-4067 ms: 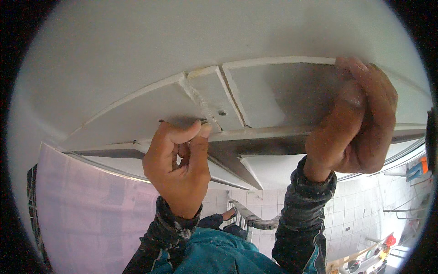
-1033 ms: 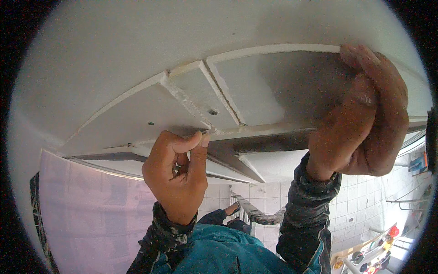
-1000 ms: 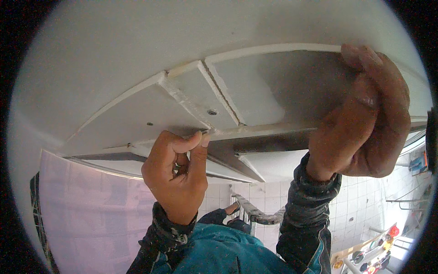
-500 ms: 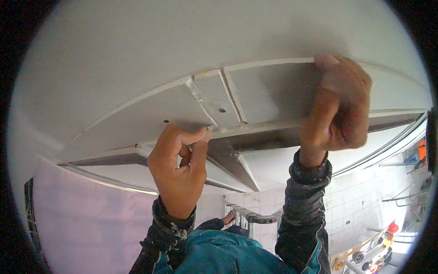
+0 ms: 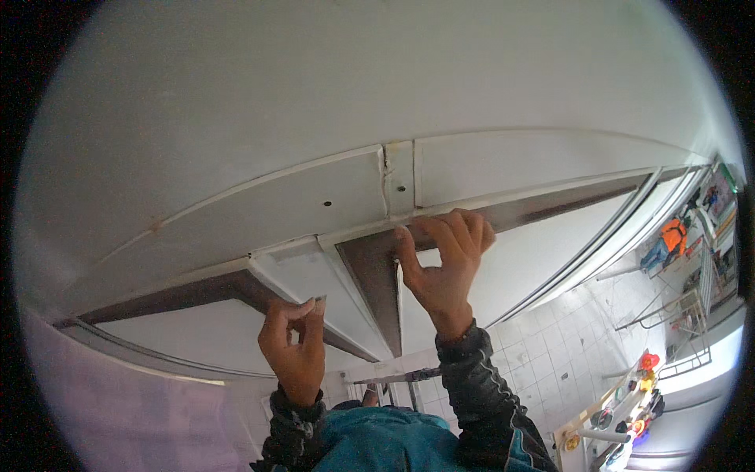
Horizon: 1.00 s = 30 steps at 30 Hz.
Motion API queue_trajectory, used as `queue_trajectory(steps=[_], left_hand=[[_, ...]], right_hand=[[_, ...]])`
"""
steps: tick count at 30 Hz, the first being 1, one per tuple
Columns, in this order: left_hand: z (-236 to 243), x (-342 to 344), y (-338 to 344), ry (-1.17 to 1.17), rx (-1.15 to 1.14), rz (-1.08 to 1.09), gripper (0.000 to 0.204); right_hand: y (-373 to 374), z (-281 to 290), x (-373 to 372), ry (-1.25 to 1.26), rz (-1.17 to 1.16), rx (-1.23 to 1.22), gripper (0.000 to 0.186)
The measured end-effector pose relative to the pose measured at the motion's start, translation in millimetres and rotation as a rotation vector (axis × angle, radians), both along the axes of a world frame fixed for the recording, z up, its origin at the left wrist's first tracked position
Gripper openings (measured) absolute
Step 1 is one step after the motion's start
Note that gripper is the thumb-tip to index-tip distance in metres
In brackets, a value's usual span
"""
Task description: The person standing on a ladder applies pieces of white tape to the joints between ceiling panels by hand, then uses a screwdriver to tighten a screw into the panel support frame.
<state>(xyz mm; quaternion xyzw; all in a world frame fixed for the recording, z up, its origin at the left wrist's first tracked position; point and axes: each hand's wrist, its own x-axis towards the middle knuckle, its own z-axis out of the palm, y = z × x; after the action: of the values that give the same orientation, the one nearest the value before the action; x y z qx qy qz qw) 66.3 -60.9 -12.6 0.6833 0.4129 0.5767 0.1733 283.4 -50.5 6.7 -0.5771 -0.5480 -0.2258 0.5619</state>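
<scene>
White ceiling panel [image 5: 480, 165]: at its lower edge, right hand [image 5: 447, 287] loosely spread; below, left hand [image 5: 296, 358] pinched together, contents unclear

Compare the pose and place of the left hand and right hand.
The left hand pinches thumb and finger together; the right hand holds them apart. The left hand is lower in the picture; the right hand is higher, overlapping the brown band. Both are bare, with dark sleeves.
</scene>
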Motion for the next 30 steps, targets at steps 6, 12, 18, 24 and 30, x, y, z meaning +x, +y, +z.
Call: queue_trajectory(steps=[6, 12, 18, 24, 30], left_hand=[[-20.2, -37.7, -18.4, -0.170, -0.140, 0.050, 0.010], [-44.3, -81.7, -22.6, -0.260, -0.116, 0.089, 0.009], [-43.7, -102.2, -32.1, -0.225, -0.199, 0.185, 0.010], [-52.6, -111.0, -36.0, -0.339, -0.372, 0.205, 0.013], [-68.8, -105.3, -35.0, -0.296, -0.223, 0.061, 0.011]], right_hand=[[9.8, -0.9, -9.8, 0.000, -0.144, -0.023, 0.017], [16.9, 0.8, -26.3, 0.050, -0.134, 0.010, 0.011], [13.0, -1.8, -22.2, 0.151, -0.031, -0.058, 0.013], [-35.7, -21.4, -19.4, 0.048, 0.290, -0.175, 0.014], [-117.6, -73.2, -11.8, -0.163, 0.512, -1.339, 0.023]])
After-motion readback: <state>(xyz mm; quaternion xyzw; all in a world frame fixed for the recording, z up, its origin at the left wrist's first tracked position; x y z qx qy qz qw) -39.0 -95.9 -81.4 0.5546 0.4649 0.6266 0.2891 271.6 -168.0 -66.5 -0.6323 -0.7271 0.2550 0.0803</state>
